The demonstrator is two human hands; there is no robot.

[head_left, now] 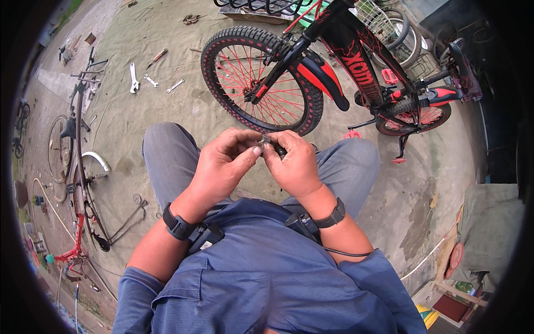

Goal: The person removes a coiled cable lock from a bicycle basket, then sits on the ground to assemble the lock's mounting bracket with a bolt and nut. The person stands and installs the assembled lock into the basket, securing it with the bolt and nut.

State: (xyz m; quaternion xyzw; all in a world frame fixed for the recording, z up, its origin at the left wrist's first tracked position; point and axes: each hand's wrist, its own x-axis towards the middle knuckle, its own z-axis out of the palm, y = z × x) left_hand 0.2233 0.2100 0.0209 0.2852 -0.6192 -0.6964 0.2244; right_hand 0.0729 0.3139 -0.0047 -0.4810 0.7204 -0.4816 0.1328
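Observation:
My left hand (228,158) and my right hand (286,160) meet above my lap, fingers bent around a small metal part (266,140). A black, ridged piece (281,151) sits beside it among my right fingers. I cannot make out exactly what these small pieces are. Just beyond my hands stands a black and red bicycle (345,61), its front wheel (261,83) with red spokes nearest to them.
On the mat (128,111) at the left lie several wrenches (134,79) and a screwdriver (157,57). Bike frames and parts (78,139) line the left side. A basketed bicycle (367,12) stands behind. Boards and a red box (448,306) are at the lower right.

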